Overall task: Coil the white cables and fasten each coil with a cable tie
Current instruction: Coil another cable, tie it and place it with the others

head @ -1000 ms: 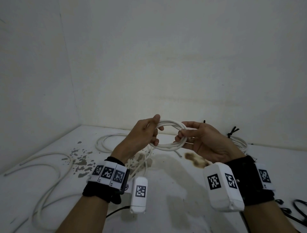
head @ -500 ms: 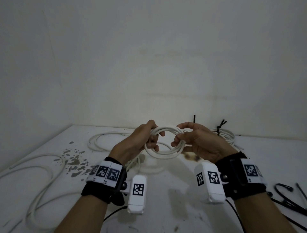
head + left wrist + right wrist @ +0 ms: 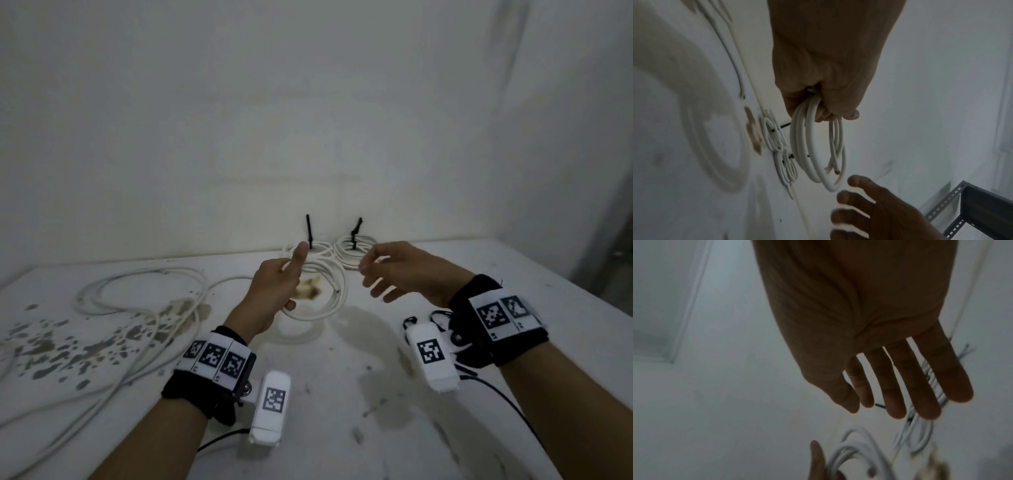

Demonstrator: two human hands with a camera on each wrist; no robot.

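White table, bearing loose cable left of the coil. Coil hangs below the left hand, whose curled fingers grip its top. 2 tied coils lie behind it. Right hand, just right of the coil, is spread and holds nothing.

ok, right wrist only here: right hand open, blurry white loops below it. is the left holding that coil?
Observer: Yes. The left hand grips the coil at its top, and it hangs clear of the table.
Operator: Any done already?
Observer: Two tied coils lie by the back wall, their black ties sticking up.
Operator: More to coil?
Observer: Loose cables sprawl on the table's left side.
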